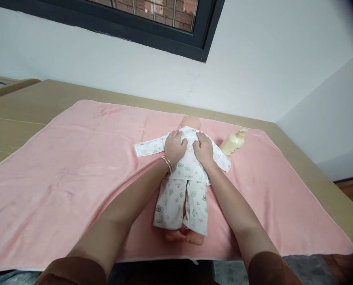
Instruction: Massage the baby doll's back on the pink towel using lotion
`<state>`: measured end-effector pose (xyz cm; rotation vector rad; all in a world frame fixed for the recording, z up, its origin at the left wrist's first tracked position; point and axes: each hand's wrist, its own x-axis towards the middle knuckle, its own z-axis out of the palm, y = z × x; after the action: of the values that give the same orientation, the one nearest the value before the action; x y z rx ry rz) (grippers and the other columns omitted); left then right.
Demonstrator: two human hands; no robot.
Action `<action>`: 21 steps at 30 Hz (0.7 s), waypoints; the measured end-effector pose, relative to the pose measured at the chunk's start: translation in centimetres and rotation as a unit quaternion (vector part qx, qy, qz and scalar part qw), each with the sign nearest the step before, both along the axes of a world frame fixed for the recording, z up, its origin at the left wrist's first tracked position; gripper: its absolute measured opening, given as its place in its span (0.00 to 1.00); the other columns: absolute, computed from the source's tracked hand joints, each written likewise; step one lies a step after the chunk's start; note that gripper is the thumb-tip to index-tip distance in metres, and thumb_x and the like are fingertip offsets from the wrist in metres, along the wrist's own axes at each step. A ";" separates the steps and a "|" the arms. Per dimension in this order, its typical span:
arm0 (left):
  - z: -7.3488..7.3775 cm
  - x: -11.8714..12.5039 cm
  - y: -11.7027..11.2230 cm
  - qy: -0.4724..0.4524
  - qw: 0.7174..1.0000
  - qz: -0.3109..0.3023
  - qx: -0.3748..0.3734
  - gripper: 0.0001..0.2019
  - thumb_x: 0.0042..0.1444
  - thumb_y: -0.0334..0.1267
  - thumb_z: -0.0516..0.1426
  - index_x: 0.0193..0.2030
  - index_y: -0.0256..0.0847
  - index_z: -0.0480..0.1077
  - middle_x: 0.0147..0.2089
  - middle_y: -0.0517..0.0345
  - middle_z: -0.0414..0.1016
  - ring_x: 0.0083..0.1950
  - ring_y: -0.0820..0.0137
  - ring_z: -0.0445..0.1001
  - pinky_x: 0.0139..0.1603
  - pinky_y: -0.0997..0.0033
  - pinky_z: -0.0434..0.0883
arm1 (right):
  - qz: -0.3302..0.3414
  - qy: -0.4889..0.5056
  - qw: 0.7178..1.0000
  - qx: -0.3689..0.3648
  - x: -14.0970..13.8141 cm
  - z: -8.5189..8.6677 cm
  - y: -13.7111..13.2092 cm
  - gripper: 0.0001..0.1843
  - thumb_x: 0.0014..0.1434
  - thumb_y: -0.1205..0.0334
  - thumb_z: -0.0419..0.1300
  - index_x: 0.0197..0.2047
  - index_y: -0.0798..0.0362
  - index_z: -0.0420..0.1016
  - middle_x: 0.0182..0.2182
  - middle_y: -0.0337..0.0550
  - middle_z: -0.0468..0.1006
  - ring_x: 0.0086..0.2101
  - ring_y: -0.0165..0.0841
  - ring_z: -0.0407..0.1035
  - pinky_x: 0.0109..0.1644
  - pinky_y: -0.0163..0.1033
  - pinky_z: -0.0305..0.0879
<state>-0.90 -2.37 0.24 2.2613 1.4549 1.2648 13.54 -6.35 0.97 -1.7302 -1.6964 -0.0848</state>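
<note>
A baby doll (191,122) lies stretched out, its bald head toward the wall and its bare feet toward me. It wears a white patterned top (188,168) and matching trousers (172,202); its face does not show. My left hand (174,147) rests flat on the upper left of the doll's torso, thumb pointing inward. On the opposite side, my right hand (203,149) lies flat on the top near the shoulder. Neither hand grips anything. Both sleeves of the doll's top spread outward.
Under the doll, a pink blanket (75,170) covers much of the wooden table (84,89). A cream pump bottle (233,142) lies tilted beside the doll's right-hand sleeve. Behind the table rises a white wall (152,75) with a dark-framed window (204,39).
</note>
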 end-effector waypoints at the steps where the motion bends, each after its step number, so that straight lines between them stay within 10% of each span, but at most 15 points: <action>1: 0.0 0.0 0.0 0.004 1.000 -0.002 -0.003 0.20 0.60 0.37 0.51 0.56 0.35 0.71 0.59 0.43 0.73 0.62 0.55 0.69 0.68 0.53 0.63 | 0.004 -0.002 1.000 -0.006 0.1 0.0 0.1 0.27 0.62 0.64 0.47 0.62 0.58 0.70 0.63 0.51 0.68 0.64 0.47 0.57 0.69 0.58 0.51; 21: -0.4 0.0 -0.2 -0.029 0.999 0.003 0.045 0.16 0.59 0.34 0.51 0.50 0.39 0.76 0.54 0.49 0.78 0.60 0.59 0.72 0.66 0.55 0.68 | -0.029 0.051 0.997 0.047 -0.8 0.2 -1.1 0.22 0.60 0.65 0.50 0.53 0.53 0.79 0.56 0.48 0.76 0.60 0.41 0.66 0.70 0.54 0.53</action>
<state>-0.88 -2.52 -0.20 2.2578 1.4135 1.4125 12.74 -7.45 1.21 -1.6862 -1.5448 -0.1003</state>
